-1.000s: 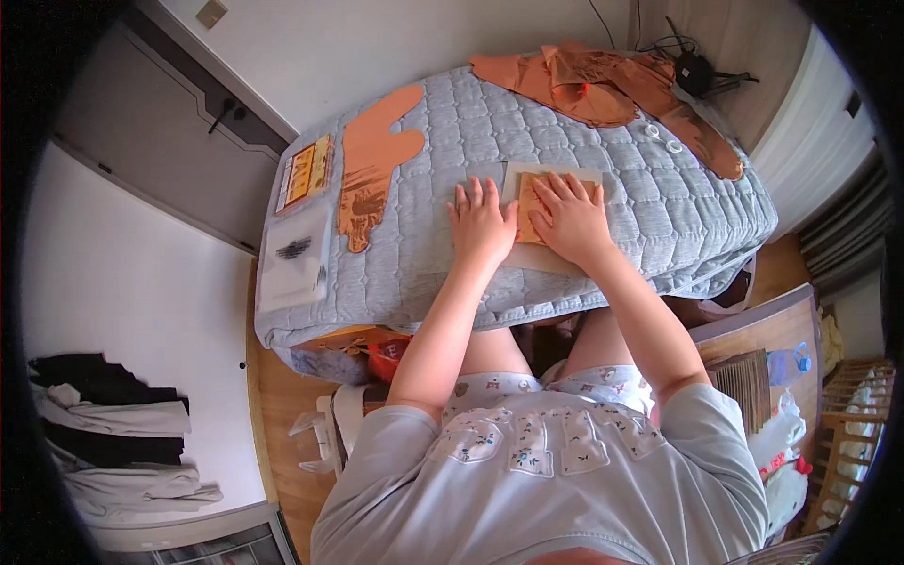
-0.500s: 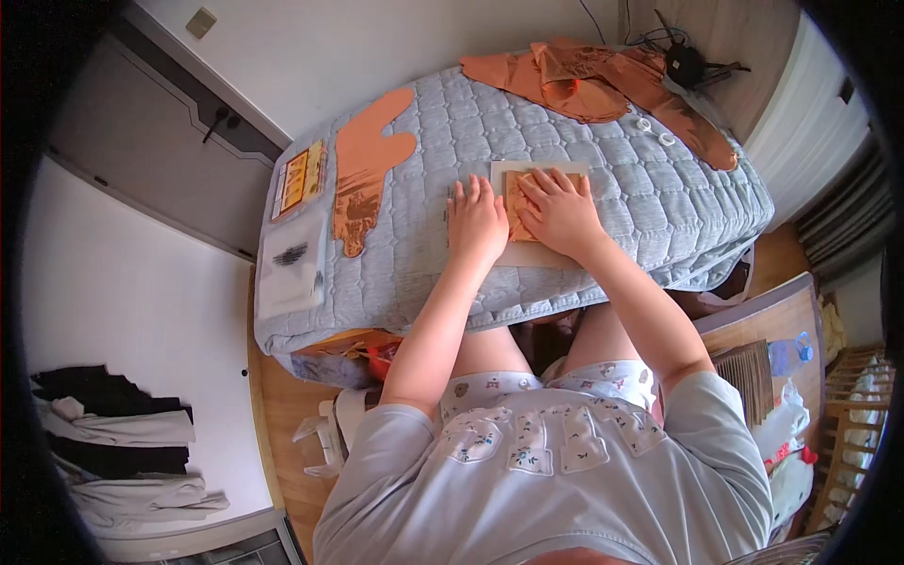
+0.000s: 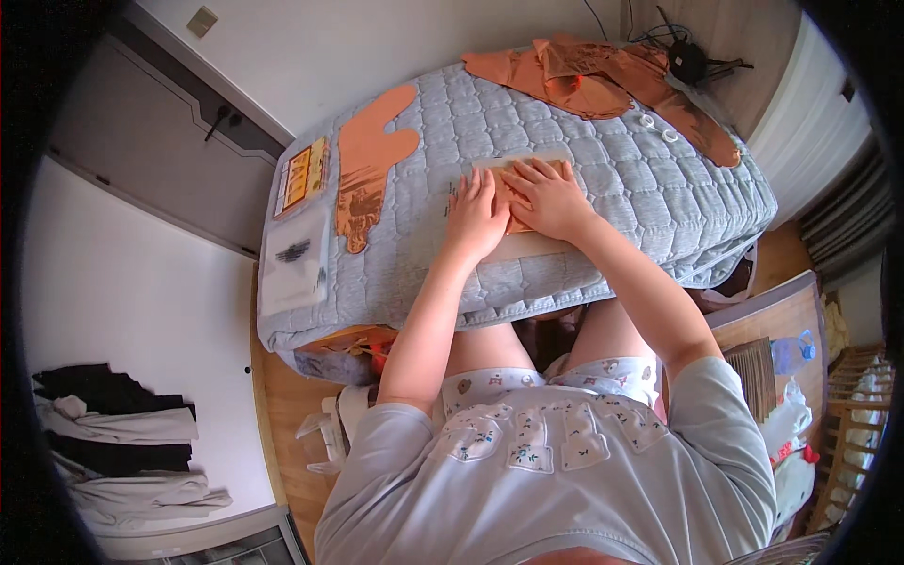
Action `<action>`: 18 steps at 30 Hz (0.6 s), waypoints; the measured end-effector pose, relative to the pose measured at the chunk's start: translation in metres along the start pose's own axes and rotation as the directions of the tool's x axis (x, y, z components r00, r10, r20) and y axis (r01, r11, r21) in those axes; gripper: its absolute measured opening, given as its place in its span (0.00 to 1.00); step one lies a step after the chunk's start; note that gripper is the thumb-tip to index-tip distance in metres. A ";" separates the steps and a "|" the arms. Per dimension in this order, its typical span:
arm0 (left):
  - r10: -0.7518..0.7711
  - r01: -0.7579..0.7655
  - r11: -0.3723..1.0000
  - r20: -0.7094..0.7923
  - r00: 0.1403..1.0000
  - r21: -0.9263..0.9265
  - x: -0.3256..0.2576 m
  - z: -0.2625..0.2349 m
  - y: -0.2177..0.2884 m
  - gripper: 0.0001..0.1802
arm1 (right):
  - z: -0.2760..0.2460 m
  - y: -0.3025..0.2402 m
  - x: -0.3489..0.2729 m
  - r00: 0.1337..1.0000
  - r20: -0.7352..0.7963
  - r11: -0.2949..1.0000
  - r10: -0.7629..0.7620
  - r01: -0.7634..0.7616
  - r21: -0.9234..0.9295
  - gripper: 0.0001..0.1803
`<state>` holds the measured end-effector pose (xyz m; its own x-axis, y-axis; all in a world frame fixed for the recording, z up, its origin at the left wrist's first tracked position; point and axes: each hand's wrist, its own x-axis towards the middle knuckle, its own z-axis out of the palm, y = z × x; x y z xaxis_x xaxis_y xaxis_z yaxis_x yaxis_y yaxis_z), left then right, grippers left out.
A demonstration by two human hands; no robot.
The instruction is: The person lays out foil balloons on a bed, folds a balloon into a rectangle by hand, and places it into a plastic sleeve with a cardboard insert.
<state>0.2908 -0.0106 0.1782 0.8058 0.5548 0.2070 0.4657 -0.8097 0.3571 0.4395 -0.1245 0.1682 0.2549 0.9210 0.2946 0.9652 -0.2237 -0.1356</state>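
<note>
Left hand [image 3: 477, 215] and right hand [image 3: 549, 198] pressed flat side by side, fingers spread and gripping nothing, on a pale board [image 3: 521, 243] with an orange sheet [image 3: 517, 213] at the near edge of the grey quilted table cover [image 3: 621, 179]. Toward the left edge: a long orange cut-out [image 3: 369, 160], a yellow-and-orange rectangular package [image 3: 301, 175], a clear flat packet [image 3: 294, 261]. Along the far edge: crumpled orange fabric [image 3: 603, 80].

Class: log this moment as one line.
left hand: flat on orange sheet | right hand: flat on same sheet | surface: grey quilted cover
</note>
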 end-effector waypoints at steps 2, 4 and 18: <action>0.056 -0.056 0.998 0.004 0.998 0.013 -0.010 -0.007 0.002 0.36 | 0.001 0.001 -0.001 1.000 -0.002 1.000 -0.001 0.001 -0.012 0.33; 0.107 -0.113 0.980 0.051 0.993 0.162 -0.022 -0.014 0.003 0.38 | 0.002 -0.001 -0.001 1.000 -0.010 1.000 0.011 -0.011 -0.019 0.32; 0.067 -0.049 0.981 0.093 0.993 -0.186 -0.018 -0.023 -0.001 0.32 | 0.000 -0.010 -0.001 0.995 -0.046 0.988 0.085 -0.078 0.132 0.43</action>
<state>0.2675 -0.0160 0.1947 0.8660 0.4788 0.1446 0.3495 -0.7862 0.5096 0.4300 -0.1230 0.1690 0.3385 0.8830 0.3253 0.9259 -0.2510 -0.2822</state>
